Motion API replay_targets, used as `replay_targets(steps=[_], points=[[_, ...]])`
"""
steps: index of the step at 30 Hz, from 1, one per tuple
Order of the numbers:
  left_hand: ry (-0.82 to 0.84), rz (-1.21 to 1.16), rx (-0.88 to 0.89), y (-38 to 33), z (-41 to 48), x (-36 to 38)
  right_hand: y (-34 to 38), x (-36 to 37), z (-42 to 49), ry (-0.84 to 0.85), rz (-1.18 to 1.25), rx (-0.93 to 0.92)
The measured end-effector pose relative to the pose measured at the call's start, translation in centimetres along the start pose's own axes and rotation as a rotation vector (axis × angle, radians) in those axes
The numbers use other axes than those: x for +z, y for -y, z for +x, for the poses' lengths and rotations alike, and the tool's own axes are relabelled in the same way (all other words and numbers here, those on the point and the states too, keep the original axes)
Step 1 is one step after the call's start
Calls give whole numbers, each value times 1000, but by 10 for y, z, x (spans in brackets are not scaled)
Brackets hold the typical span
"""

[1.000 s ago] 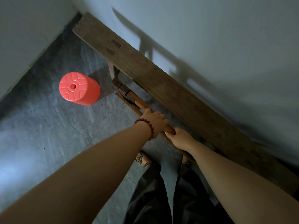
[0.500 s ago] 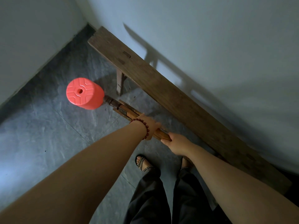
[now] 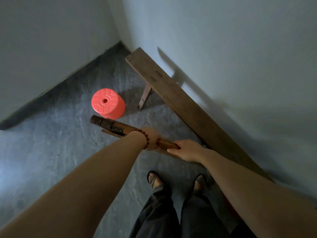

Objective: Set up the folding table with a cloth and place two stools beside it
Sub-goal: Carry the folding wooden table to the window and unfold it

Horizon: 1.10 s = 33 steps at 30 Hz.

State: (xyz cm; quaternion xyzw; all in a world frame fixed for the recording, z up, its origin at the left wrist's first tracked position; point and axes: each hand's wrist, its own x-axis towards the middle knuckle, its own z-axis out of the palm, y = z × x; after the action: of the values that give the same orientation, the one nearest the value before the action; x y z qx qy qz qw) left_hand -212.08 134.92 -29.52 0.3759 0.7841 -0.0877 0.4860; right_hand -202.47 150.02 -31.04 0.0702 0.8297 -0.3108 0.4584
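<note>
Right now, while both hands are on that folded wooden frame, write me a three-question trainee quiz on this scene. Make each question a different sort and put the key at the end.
1. True or false: the left hand and the right hand both grip the folded wooden frame.
2. Which long piece of furniture is in view? A. a wooden bench B. a metal ladder C. a sofa
3. Which wrist wears the bead bracelet, and what colour is the stool?

Key: 1 true. 2 A. 3 the left wrist; orange.
</note>
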Motion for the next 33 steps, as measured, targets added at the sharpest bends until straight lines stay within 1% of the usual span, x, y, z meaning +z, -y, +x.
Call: replay_targets(steps=[5, 10, 15, 17, 20, 22, 26, 33], points=[[-122, -148, -66, 35, -56, 15, 58, -8, -3, 27, -77, -139], [-243, -144, -159, 66, -99, 30, 112, -20, -3, 21, -226, -276], [-371, -168, -239, 92, -133, 44, 158, -21, 4, -122, -439, -388], [-381, -209, -276, 101, -143, 49, 174, -20, 11, -163, -515, -440], [-382, -287, -341, 118, -156, 55, 200, -21, 26, -170, -623, -517], [-390, -333, -394, 128, -164, 60, 217, -23, 37, -158, -686, -575], [-402, -455, -475, 143, -175, 67, 250, -30, 54, -74, -773, -647], [-509, -670, -601, 162, -200, 79, 310, -37, 71, -21, -949, -804]])
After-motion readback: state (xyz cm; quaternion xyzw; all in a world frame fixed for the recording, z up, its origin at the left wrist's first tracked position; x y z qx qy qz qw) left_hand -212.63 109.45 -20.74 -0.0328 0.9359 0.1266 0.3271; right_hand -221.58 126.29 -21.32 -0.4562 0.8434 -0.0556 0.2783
